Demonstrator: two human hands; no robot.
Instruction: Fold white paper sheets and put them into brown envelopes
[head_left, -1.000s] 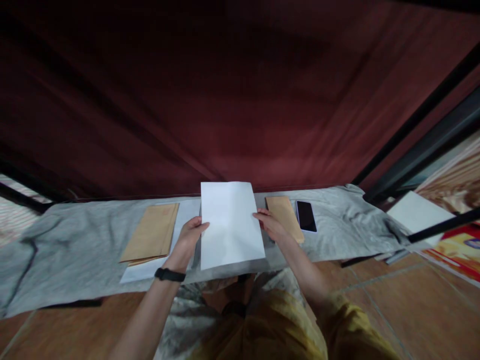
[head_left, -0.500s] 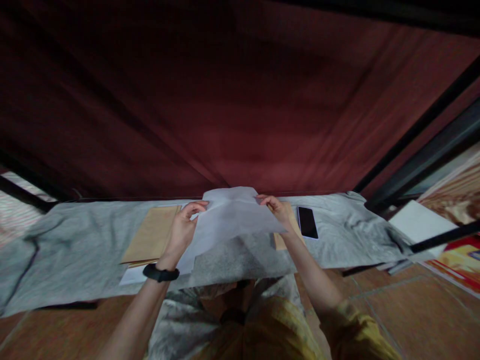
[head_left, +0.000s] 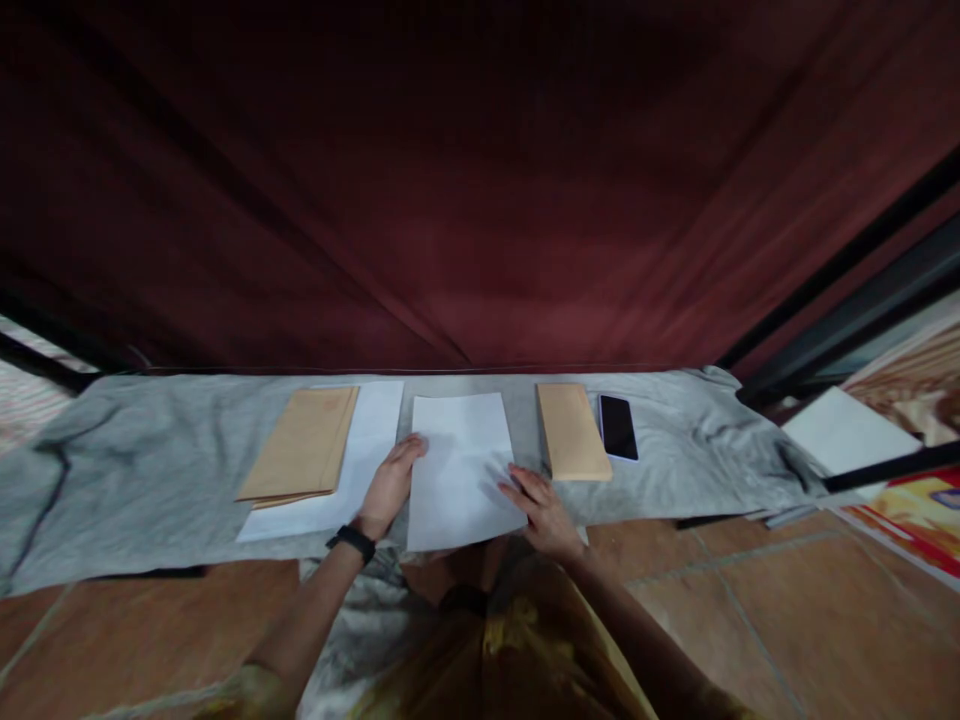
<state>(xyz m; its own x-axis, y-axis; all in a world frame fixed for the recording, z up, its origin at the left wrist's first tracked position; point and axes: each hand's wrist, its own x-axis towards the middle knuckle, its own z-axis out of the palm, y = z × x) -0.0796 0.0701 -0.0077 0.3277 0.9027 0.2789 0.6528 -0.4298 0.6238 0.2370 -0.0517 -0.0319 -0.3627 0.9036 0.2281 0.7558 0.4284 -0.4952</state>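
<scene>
A white sheet of paper [head_left: 461, 480] lies flat before me on the grey cloth, its near edge reaching the cloth's front. At the sheet's left edge, the fingers of my left hand [head_left: 391, 482] are together and pinch the paper; the thumb is partly hidden. My right hand [head_left: 549, 512] has its fingers stretched out and apart over the right edge, casting a shadow on the page. Left of the sheet, brown envelopes [head_left: 304, 440] rest on more white paper [head_left: 371, 430]. A smaller stack of brown envelopes [head_left: 574, 432] lies to the right.
Beside the smaller envelopes is a phone [head_left: 618, 428] with a dark screen. Grey cloth [head_left: 172, 450] covers the low, narrow surface. Dark red fabric [head_left: 465, 200] hangs behind it. At the far right are a black frame bar [head_left: 892, 467], a white board [head_left: 844, 435] and a colourful packet [head_left: 915, 515].
The sheet has come down from a raised, bent position to lie flat on the cloth. Both hands have lowered with it, and my right hand's fingers have spread.
</scene>
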